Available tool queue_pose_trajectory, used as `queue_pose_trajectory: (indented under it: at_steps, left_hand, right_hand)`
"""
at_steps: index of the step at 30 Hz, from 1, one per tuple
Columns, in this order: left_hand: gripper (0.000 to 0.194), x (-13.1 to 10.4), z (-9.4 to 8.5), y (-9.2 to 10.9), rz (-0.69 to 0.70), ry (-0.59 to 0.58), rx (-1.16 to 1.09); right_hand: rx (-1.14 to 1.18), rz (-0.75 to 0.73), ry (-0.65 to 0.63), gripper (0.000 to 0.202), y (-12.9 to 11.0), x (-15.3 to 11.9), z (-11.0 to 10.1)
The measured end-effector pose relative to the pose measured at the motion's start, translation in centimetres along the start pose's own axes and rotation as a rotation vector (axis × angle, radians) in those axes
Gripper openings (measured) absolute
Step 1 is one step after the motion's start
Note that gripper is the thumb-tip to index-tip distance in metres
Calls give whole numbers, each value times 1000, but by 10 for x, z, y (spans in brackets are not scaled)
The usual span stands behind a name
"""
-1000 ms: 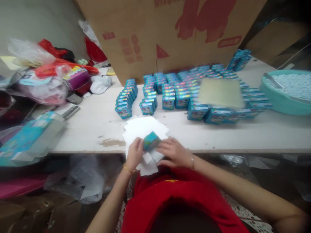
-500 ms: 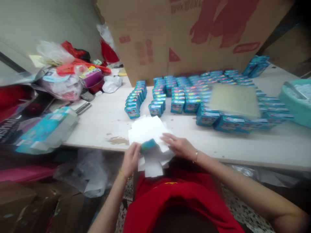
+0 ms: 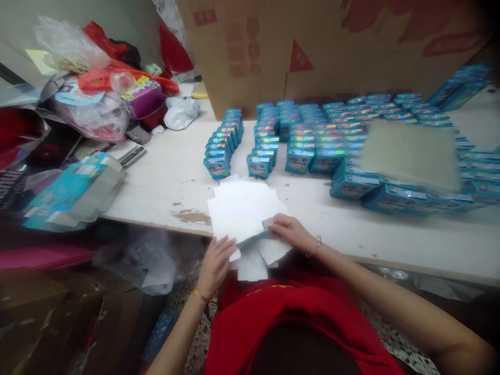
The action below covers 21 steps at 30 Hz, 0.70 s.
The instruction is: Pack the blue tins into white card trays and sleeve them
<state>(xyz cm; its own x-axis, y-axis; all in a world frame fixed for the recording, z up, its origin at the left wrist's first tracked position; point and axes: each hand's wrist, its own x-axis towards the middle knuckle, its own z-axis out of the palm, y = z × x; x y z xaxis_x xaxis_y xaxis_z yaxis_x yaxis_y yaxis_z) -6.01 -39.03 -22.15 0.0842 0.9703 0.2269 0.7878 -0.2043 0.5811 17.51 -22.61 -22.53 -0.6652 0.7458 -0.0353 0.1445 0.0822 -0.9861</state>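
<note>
A pile of flat white carton blanks (image 3: pixel 244 208) lies at the table's front edge, white side up. On its near part a blank shows a thin teal folded edge. My right hand (image 3: pixel 289 229) pinches a small flap at the right end of this edge. At the left end my left hand (image 3: pixel 216 260) rests with fingers stretched out over the card's margin; its thumb is hard to make out. White flaps (image 3: pixel 252 265) of the blanks stick out past the table edge, above my lap.
Rows of small teal boxes (image 3: pixel 300 153) stand behind the pile and to the right. A blurred pale square (image 3: pixel 410 156) covers some of them. A large cardboard carton (image 3: pixel 250 52) rises at the back. Printed teal blanks (image 3: pixel 74 192) and plastic bags (image 3: pixel 94 104) lie left.
The view has shifted. A teal printed part near my left hand has turned out of sight, leaving white card. My right hand has closed from spread fingers onto the flap; my left fingers have stretched out.
</note>
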Motion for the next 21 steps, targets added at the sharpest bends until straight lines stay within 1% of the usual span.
queue_pose_trajectory:
  at_steps: [3, 6, 8, 10, 13, 14, 16, 18, 19, 21]
  left_hand:
    - [24, -5, 14, -2, -185, 119, -135]
    - [22, -2, 23, 4, -372, 210, -239]
    - [23, 4, 23, 10, -411, 222, -211]
    - [22, 12, 16, 16, -387, 164, -62]
    - [19, 27, 1, 27, -317, 17, 251]
    - [18, 31, -4, 30, -287, -37, 324]
    - [16, 38, -8, 33, -198, -156, 375]
    - [17, 43, -6, 32, -110, -231, 351]
    - [18, 45, -3, 30, -83, -235, 335]
    - [19, 48, 3, 26, -94, -175, 323]
  right_hand:
    - [-38, -14, -7, 32, 0, -1, 2]
    - [-104, -89, -17, 28, 3, -3, 3]
    - [-171, -172, -27, 25, 3, -5, 4]
    - [-256, -275, -85, 23, 0, -7, 7]
    - [-414, -405, -201, 27, -6, -8, 9]
    - [-474, -439, -217, 28, -7, -8, 9]
    - [-588, -512, -208, 30, -6, -6, 8]
    - [-668, -575, -184, 31, 0, -2, 7]
    - [-689, -595, -166, 31, 3, -1, 7]
    - [-705, -602, -139, 29, 11, 3, 6]
